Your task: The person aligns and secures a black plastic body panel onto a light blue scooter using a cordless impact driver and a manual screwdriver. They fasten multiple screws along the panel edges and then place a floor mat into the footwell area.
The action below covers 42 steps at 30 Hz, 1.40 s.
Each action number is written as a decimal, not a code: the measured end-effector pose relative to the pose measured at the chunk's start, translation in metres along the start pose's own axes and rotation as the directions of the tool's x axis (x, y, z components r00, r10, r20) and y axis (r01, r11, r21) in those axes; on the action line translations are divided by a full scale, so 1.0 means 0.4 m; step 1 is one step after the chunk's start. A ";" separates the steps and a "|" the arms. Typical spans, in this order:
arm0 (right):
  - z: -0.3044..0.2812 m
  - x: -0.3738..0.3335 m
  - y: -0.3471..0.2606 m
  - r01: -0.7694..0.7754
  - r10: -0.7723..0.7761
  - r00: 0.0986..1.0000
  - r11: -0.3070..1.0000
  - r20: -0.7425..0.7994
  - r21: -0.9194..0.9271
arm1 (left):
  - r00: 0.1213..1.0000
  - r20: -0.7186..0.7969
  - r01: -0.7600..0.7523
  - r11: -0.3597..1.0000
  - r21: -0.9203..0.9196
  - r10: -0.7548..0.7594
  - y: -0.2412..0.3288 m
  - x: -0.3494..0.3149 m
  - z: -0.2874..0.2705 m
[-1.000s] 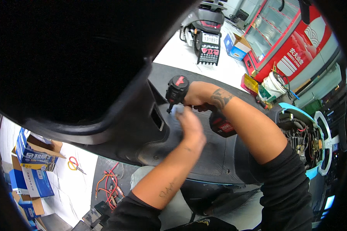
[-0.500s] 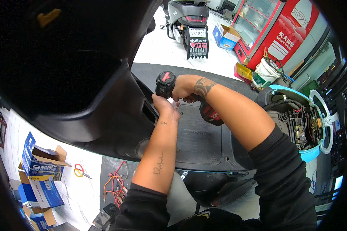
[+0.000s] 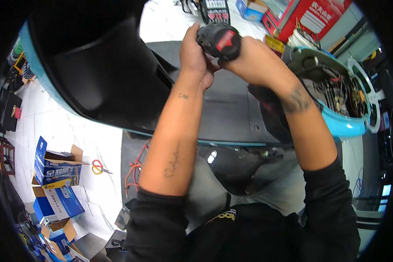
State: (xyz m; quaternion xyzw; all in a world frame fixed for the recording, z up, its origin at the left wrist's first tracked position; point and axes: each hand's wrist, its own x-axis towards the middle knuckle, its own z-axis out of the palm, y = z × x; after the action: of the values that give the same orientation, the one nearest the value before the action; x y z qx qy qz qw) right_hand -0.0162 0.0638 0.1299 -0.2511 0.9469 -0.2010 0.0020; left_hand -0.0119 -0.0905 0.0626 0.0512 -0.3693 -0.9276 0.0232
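Observation:
A black cordless drill (image 3: 218,40) with a red patch on its back end is raised over the scooter's dark footboard (image 3: 231,109). My right hand (image 3: 253,61) is wrapped round its grip; the battery end shows only dimly beneath my wrist. Against the drill's left side lies my left hand (image 3: 194,59), curled about the front part, with most of its fingers hidden behind the tool. The drill's tip is out of sight. To the left rises the scooter's black front panel (image 3: 113,78), with a dark opening beside my left wrist.
An opened light-blue compartment (image 3: 345,124) with wiring stands at right. Blue cartons (image 3: 59,166), scissors (image 3: 101,167) and red cables (image 3: 135,168) lie on the left. Beyond are a white bucket (image 3: 300,40), a red display cabinet (image 3: 308,17) and another scooter (image 3: 215,9).
Both hands and the drill have come up off the footboard area, closer to the view and farther forward. The view has shifted too, with more floor showing at left.

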 end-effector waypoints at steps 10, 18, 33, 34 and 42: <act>0.117 -0.617 0.138 0.246 -0.311 0.949 0.837 0.055 0.490 | 0.939 0.081 0.267 0.860 0.435 -0.333 -0.081 -0.552 0.086; 0.584 -1.094 0.278 -0.306 -0.002 0.938 0.465 0.347 0.830 | 0.962 -0.074 0.193 0.458 0.868 -0.265 -0.518 -0.801 -0.076; 0.347 -1.002 0.354 -0.129 0.139 0.771 0.990 0.621 -0.061 | 0.647 0.043 -0.177 -0.095 0.980 -0.761 -0.794 -0.916 -0.211; 0.292 -0.967 0.338 -0.059 0.096 0.780 0.995 0.618 -0.080 | 0.646 0.016 -0.197 -0.146 0.969 -0.763 -0.796 -0.908 -0.203; 0.132 -0.739 0.209 0.339 -0.325 0.889 0.941 0.322 0.013 | 0.625 0.060 -0.344 -0.206 0.916 -0.779 -0.743 -0.932 -0.152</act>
State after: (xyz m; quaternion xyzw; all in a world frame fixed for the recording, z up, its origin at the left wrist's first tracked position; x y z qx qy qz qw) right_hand 0.2080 0.2511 0.0208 -0.4383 0.8812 -0.1344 0.1151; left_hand 0.3639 0.1140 -0.1565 -0.2264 -0.8765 -0.2177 -0.3648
